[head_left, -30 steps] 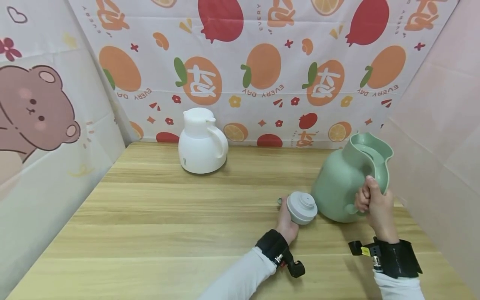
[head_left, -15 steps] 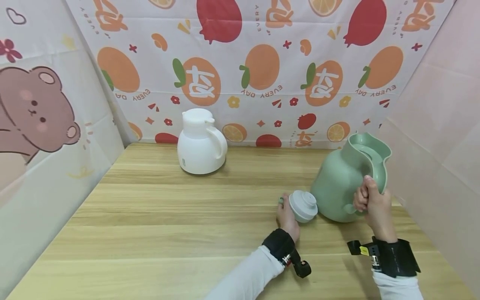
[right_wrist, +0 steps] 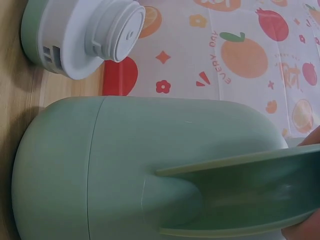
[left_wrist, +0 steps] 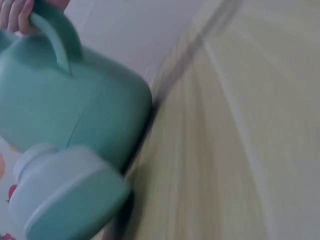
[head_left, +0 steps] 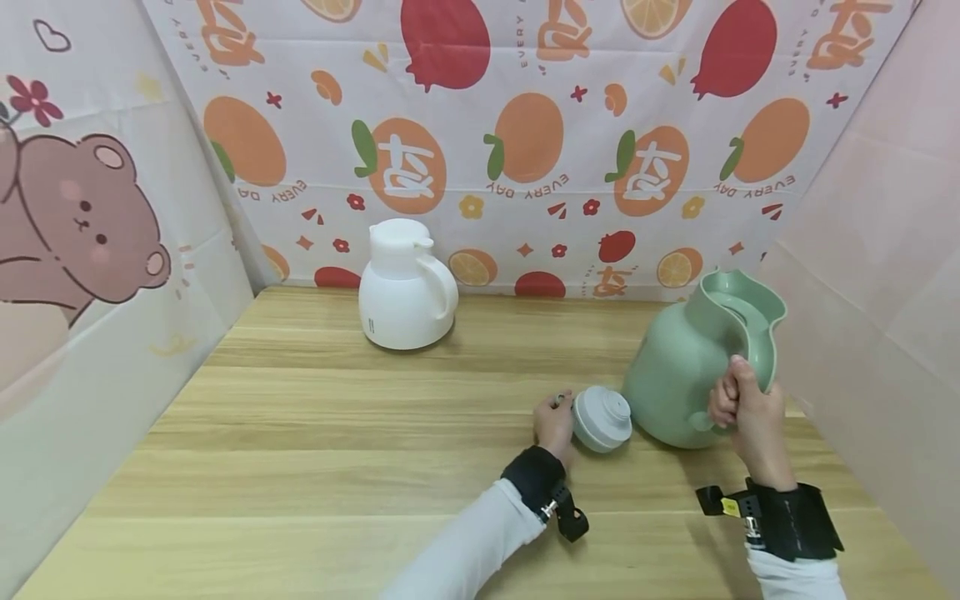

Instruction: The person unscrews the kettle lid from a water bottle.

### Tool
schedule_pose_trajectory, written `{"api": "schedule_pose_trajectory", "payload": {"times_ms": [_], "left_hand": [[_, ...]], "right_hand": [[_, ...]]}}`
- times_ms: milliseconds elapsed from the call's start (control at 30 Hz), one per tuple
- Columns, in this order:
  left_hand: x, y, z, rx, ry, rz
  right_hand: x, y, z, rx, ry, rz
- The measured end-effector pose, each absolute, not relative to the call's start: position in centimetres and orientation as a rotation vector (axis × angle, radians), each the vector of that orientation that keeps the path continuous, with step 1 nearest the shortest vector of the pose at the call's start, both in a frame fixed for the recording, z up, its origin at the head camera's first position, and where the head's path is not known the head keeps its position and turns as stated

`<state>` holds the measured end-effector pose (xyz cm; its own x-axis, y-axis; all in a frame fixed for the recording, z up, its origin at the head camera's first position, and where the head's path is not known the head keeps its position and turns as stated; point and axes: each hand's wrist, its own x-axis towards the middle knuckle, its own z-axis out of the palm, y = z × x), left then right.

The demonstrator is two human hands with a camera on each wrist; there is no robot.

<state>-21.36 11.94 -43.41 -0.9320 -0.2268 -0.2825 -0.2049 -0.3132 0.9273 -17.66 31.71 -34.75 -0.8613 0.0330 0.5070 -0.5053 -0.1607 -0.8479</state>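
The right grip [head_left: 742, 408] was clenched around the handle [head_left: 761, 354] of the green jug [head_left: 686, 367], fingers curled over it and thumb up along its edge. In the right wrist view the handle [right_wrist: 240, 195] ran out from the jug's rounded side [right_wrist: 150, 150]. The jug stood upright on the counter [head_left: 337, 450], its mouth open, at about 3 o'clock from the counter's middle and close to the right wall.

The left grip [head_left: 555, 425] lay just at 9 o'clock of the jug, fingers curled around the lid [head_left: 602, 418], which was tipped on its side with its grey stopper end facing the camera. The lid sat on the counter, just beside the jug's base; whether the two touched could not be told. The left wrist view showed the lid [left_wrist: 65, 195] blurred and close, with the jug [left_wrist: 75, 110] right behind it.

Well apart, at about 11 o'clock near the back wall, stood a white jug [head_left: 405, 287], lid on, handle turned to the right. A fruit-print cloth [head_left: 525, 125] hung behind it, and a bear print [head_left: 82, 217] covered the left wall.
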Motion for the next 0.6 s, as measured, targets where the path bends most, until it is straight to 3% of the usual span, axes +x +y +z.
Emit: {"api": "schedule_pose_trajectory", "payload": {"times_ms": [267,600], "left_hand": [[-22.4,9.2,-43.5,0.314,-2.145,-2.517],[-23.2,8.0,-43.2,-0.005,-2.859,-1.865]], "right_hand": [[-17.5,31.6,-34.6,0.624,-1.728,2.127],[-17.2,31.6,-34.6,0.596,-1.729,2.137]]}}
